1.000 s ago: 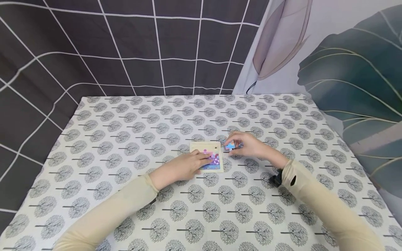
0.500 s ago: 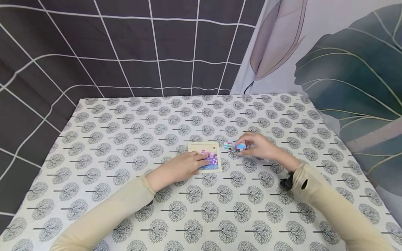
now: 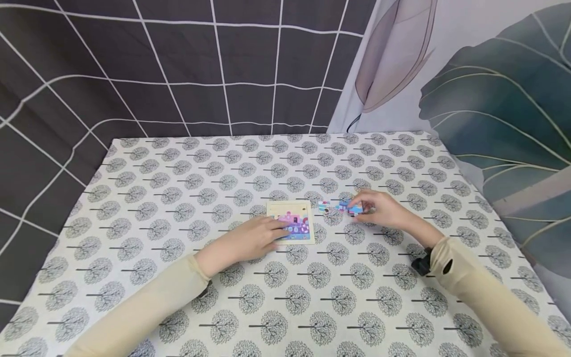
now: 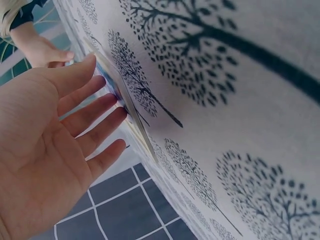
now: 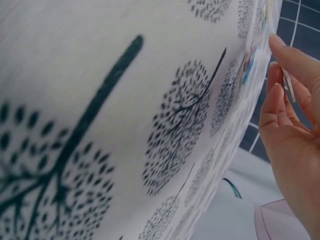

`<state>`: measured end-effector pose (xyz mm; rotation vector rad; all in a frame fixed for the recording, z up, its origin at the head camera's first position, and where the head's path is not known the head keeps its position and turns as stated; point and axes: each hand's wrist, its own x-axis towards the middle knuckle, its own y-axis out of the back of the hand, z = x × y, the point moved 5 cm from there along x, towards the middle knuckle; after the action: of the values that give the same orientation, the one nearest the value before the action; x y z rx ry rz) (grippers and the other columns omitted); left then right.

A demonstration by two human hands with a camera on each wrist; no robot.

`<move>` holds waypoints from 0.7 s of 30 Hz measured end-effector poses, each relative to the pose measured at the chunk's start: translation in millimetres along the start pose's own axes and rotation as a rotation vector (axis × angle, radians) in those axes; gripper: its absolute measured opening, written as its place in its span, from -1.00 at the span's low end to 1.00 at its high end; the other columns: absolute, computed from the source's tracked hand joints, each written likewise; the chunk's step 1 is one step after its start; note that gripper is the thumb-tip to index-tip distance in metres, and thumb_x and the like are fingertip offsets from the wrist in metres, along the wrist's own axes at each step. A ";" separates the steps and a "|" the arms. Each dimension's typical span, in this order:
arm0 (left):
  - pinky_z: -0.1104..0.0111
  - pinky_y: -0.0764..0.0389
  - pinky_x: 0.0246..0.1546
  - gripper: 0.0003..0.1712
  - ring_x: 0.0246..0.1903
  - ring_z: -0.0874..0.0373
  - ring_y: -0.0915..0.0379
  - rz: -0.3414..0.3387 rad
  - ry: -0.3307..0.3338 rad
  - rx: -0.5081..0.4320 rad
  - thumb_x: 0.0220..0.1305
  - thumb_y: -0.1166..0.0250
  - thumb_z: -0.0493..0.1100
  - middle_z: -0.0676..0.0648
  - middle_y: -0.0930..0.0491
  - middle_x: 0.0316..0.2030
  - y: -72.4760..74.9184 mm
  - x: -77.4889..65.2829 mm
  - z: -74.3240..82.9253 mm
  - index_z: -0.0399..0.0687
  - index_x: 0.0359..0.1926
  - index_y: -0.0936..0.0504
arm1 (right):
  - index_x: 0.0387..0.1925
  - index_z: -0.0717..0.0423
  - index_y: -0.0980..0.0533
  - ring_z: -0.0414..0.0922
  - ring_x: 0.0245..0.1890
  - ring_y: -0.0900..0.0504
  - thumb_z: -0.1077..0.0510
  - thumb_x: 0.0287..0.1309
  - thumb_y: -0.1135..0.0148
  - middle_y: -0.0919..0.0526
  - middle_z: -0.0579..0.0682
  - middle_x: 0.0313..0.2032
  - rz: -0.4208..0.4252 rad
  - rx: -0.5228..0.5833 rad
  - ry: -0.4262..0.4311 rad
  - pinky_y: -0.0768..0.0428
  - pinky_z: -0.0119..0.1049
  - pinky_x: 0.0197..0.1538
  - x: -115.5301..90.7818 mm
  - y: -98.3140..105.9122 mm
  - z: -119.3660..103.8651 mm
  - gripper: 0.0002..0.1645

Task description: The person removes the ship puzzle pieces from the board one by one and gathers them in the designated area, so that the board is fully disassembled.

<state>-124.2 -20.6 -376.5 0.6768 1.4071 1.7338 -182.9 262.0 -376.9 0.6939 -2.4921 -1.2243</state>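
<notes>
A small jigsaw puzzle in a cream frame (image 3: 312, 238) lies mid-table, showing a pink and purple picture. My left hand (image 3: 252, 239) reaches over its left side, fingertips on or just above the picture; in the left wrist view those fingers are extended and hold nothing. To the right of the frame, a loose puzzle piece (image 3: 324, 206) lies on the cloth. Beyond it, my right hand (image 3: 379, 210) is over more blue puzzle pieces (image 3: 344, 204). The right wrist view shows a thin puzzle piece (image 5: 288, 86) held edge-on in its curled fingers.
A white tablecloth (image 3: 214, 297) printed with grey trees covers the table. Behind it hangs a dark curtain with white grid lines (image 3: 178, 59); a leaf-patterned curtain (image 3: 504, 114) is at the right.
My right hand has moved rightward from beside the frame, leaving puzzle pieces on the cloth behind it. My left hand has slid slightly left, uncovering more of the picture.
</notes>
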 end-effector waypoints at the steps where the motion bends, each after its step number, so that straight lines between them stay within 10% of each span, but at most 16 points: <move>1: 0.08 -0.24 0.32 -0.50 0.22 -0.05 -0.31 0.002 0.002 -0.004 0.26 -0.18 -0.10 -0.14 -0.37 0.25 0.2 -1.0 0.1 -0.15 0.21 -0.44 | -0.19 0.08 -0.61 -0.20 -0.40 -0.51 0.27 -0.20 -0.47 -0.60 -0.03 -0.22 0.003 -0.009 0.004 -0.58 -0.44 -0.35 -0.9 0.3 2.0 -0.59; 21: 0.09 -0.23 0.33 -0.45 0.24 -0.06 -0.28 0.023 -0.004 0.039 0.26 -0.17 -0.05 -0.14 -0.33 0.27 -1.7 -16.5 2.4 -0.15 0.24 -0.40 | -0.18 0.04 -0.61 -0.24 -0.41 -0.48 0.18 -0.12 -0.45 -0.60 -0.12 -0.29 -0.022 -0.018 -0.095 -0.56 -0.45 -0.36 -16.2 8.3 26.4 -0.64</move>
<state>-112.9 -32.9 -376.3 0.7195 1.4386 1.7258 -183.4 292.5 -386.8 0.6756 -2.5528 -1.3146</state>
